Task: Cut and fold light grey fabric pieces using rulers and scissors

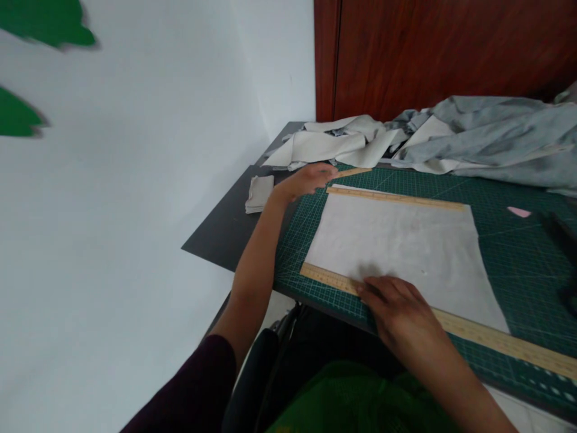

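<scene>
My left hand [312, 178] reaches to the mat's far left, closed on the end of a short wooden ruler [354, 172]. My right hand [401, 310] lies palm down, fingers stretched over a long wooden ruler [500, 343] and the near edge of a white cloth piece [396, 240]. This cloth is spread flat on a green cutting mat [505, 252]. Along its far edge lies another wooden ruler [396, 197]. Part of the long ruler is hidden beneath my right hand.
A small stack of folded cloth [260, 193] sits on the dark tabletop [216, 234] at left. Crumpled grey and white fabric [487, 135] runs along the back. At right are a pink scrap [519, 211] and dark scissors [561, 237]. A white wall [157, 180] borders the left.
</scene>
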Tool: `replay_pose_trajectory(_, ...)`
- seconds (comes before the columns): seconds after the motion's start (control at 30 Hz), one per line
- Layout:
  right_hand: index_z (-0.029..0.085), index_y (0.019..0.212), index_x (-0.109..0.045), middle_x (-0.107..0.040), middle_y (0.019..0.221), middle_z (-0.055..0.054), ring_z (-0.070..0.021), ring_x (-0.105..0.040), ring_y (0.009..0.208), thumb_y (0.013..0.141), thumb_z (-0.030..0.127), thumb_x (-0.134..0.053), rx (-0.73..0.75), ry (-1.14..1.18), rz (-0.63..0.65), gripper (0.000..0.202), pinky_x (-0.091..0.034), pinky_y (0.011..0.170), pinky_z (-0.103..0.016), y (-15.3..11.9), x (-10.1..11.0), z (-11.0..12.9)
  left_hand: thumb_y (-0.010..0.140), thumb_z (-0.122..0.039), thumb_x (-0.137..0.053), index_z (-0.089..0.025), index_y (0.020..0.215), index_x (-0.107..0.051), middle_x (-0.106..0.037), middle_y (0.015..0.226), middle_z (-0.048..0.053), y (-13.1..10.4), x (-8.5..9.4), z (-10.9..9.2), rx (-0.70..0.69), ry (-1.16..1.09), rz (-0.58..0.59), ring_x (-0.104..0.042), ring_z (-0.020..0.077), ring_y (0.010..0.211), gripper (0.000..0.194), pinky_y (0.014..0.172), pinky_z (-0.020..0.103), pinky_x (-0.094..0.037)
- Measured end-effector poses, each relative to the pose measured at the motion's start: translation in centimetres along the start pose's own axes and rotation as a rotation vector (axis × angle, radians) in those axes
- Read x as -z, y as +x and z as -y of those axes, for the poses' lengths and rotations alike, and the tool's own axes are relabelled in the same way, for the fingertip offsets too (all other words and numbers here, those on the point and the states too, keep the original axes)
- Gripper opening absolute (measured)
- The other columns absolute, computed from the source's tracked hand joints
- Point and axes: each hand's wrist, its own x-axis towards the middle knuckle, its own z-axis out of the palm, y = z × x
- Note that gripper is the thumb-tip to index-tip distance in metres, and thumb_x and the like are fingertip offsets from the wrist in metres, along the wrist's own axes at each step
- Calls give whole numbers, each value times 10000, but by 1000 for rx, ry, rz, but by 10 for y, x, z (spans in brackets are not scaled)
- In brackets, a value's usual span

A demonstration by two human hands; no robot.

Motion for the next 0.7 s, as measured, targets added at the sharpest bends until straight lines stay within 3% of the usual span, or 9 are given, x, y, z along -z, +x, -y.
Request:
replay_pose_trajectory(0.17, 138, 1193, -747, -739, 1176, -159, -327, -644, 1080, 779, -11, -560, 17, -29, -9, 478, -547, 960, -502, 0, 0, 0, 1026, -547, -515, -197, 1184, -663, -703, 1236, 99, -13, 23, 2, 138, -162, -273, -707, 177, 1018, 412, 834, 273, -552)
replay_pose_trajectory(0.3, 131, 1180, -749, -741, 1169, -159, -322, -645, 1070, 786, -3, -567, 27, -43, -9, 454, -549, 963, -491, 1, 1, 0, 1023, -553, -529, -186, 1095, -671, -722, 1145, 87, -8, 16, 2, 124, -192, -246, -707, 151, 917, 400, 766, 258, -538)
replay_pose_trajectory(0.4, 126, 1175, -748, -740, 1165, -161, -324, -644, 1069, 784, -5, -575, 24, -39, -5, 448, -544, 970, -493, 2, 2, 0, 1023, -494, -553, -172, 1055, -677, -730, 1066, 81, 2, -7, -2, 36, -159, -169, -684, 124, 834, 346, 704, 230, -496)
replay_pose_trajectory(0.5, 131, 1180, -742, -736, 1168, -164, -323, -639, 1077, 790, -13, -562, 23, -35, 13, 452, -538, 975, -493, 2, 3, 1, 1004, -395, -593, -164, 1078, -690, -728, 996, 69, 14, -46, -9, -97, -134, -85, -640, 114, 787, 261, 689, 233, -472)
replay_pose_trajectory(0.6, 129, 1181, -733, -730, 1175, -170, -328, -635, 1076, 778, -28, -542, 30, -42, 28, 473, -539, 969, -502, 2, 3, 1, 961, -325, -635, -150, 1046, -707, -717, 979, 60, 20, -87, -12, -227, -157, 185, -628, 132, 838, 208, 762, 280, -489)
replay_pose_trajectory(0.7, 139, 1178, -729, -729, 1171, -166, -328, -637, 1064, 745, -46, -530, 29, -38, 29, 511, -543, 955, -504, 3, 4, 1, 922, -303, -673, -147, 990, -713, -690, 899, 32, 18, -112, -10, -304, -64, 323, -605, 141, 821, 175, 785, 314, -475)
